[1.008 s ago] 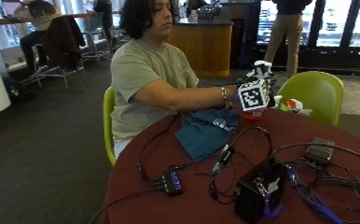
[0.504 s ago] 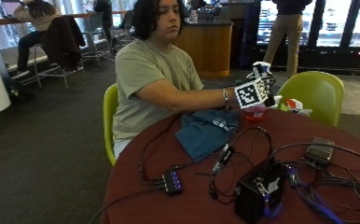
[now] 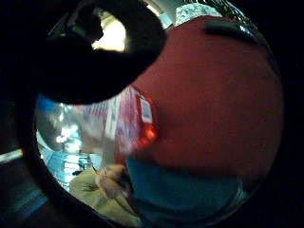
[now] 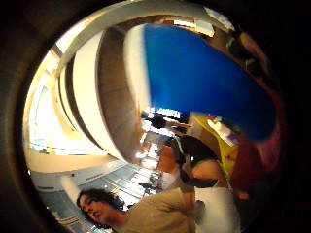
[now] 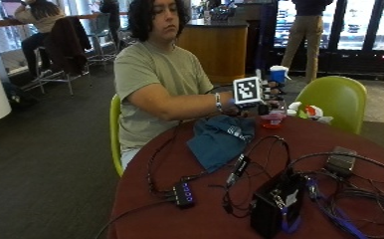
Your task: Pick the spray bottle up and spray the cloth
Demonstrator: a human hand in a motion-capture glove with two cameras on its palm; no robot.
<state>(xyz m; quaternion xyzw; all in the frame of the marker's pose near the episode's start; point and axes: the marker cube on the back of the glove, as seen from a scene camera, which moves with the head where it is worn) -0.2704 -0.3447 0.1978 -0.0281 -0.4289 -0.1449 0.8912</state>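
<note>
In the outside view my gloved right hand (image 5: 270,93) grips the neck of the spray bottle (image 5: 272,118) at the table's far side. The bottle stands upright, with a blue spray head (image 5: 279,74) above my fingers and red liquid in its clear base. I cannot tell whether the base touches the table. The blue cloth (image 5: 218,139) lies crumpled on the red table (image 5: 198,219), just beside the bottle and toward the person. The little finger side palm view shows the bottle's labelled body (image 3: 135,123) close up, with the cloth (image 3: 185,190) beyond it. The blue spray head (image 4: 204,73) fills much of the thumb side palm view.
Cables loop over the near half of the table, with a black box (image 5: 277,209), a small hub (image 5: 184,192) and a grey box (image 5: 341,162). A white and red object (image 5: 311,110) lies behind the bottle. A green chair (image 5: 337,97) stands at the far side.
My hand has shifted slightly toward the person while still holding the bottle. The bottle's base and the cloth stay where they were.
</note>
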